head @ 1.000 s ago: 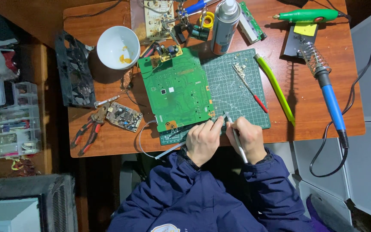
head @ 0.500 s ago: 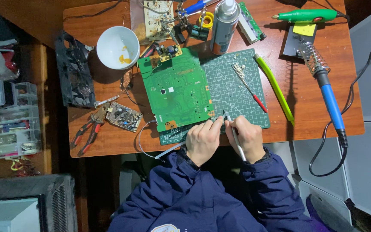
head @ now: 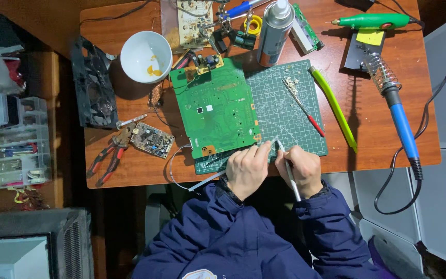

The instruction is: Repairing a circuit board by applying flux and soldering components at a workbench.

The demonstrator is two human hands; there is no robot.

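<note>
Where both hands meet — green circuit board (head: 215,111) just beyond left fingers (head: 260,150); near edge.

White bowl (head: 146,56) (beside spray can (head: 275,32))

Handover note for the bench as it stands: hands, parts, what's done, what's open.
Left hand: fingers pinched at the near right corner of the green circuit board; what they pinch is too small to tell.
Right hand: holds a thin white-handled tool, tip pointing to the same corner.
The board lies on the green cutting mat, its left part over the wooden table.
On the mat: a red-handled tool with small bits of debris at its far end.
Blue-handled soldering iron sits in its coil stand, not in hand.
Done: cannot tell from this view.
Open: work at the board's corner is in hand.
</note>
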